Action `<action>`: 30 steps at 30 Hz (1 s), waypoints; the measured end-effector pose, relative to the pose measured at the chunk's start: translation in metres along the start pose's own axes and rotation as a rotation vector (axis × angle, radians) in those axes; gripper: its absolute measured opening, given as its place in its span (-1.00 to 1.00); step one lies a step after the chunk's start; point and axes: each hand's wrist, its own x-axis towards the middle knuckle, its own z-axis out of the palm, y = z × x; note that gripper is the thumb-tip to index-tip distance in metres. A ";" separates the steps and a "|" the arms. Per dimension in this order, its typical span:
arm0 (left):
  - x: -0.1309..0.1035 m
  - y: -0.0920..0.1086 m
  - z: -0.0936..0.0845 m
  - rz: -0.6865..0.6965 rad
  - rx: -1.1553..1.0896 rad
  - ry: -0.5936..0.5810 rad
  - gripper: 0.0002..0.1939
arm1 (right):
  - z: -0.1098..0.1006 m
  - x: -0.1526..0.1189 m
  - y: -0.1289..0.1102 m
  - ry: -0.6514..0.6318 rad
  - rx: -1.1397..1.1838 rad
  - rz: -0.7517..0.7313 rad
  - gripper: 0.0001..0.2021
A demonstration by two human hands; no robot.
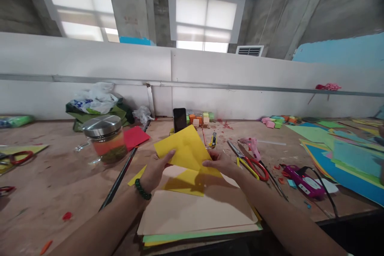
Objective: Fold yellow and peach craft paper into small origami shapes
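Note:
A sheet of yellow paper (pixel 183 148) is held up in front of me, tilted, between both hands. My left hand (pixel 156 170) grips its lower left part, thumb on the near face and a green bead bracelet on the wrist. At the lower right corner, my right hand (pixel 220 163) pinches the same sheet between thumb and fingers. Below it, more yellow paper (pixel 187 186) lies on a stack of pale peach sheets (pixel 198 212), with green and yellow sheets showing under the stack's near edge.
Scissors (pixel 249 162), a pink glue gun (pixel 254 148) and a purple corded device (pixel 306 182) lie to the right, near piled coloured paper (pixel 345 152). A lidded glass jug (pixel 106 140) and red paper (pixel 135 138) are left. A phone (pixel 180 119) stands ahead beside a cutter knife (pixel 213 140).

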 end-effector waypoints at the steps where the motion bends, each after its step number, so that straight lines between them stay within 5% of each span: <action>1: -0.001 0.000 0.001 -0.017 0.015 0.033 -0.43 | 0.002 -0.001 -0.002 -0.011 -0.006 0.000 -0.54; 4: -0.003 0.002 0.005 -0.030 0.060 0.050 -0.48 | 0.004 0.001 -0.008 -0.023 -0.003 -0.052 -0.52; 9: -0.012 0.007 0.013 0.091 0.165 -0.098 -0.61 | 0.001 0.002 -0.014 0.123 -0.112 -0.194 -0.60; 13: -0.020 0.009 0.002 0.509 0.533 -0.048 -0.68 | -0.001 -0.019 -0.034 0.368 -0.532 -0.490 -0.80; 17: -0.025 0.011 -0.005 0.944 0.805 -0.280 -0.65 | 0.000 -0.050 -0.054 0.242 -1.026 -0.857 -0.85; 21: -0.031 0.008 0.003 0.905 0.993 -0.589 -0.66 | 0.004 -0.077 -0.037 0.120 -1.265 -0.876 -0.76; 24: -0.044 0.003 0.008 0.800 1.157 -0.812 -0.59 | 0.010 -0.096 -0.013 -0.077 -1.244 -0.692 -0.73; 27: -0.062 0.004 0.010 0.616 1.258 -0.849 -0.60 | 0.018 -0.112 -0.001 -0.152 -1.181 -0.416 -0.68; 30: -0.076 0.011 0.011 0.453 1.343 -0.845 -0.72 | 0.022 -0.122 -0.003 -0.120 -1.130 -0.290 -0.62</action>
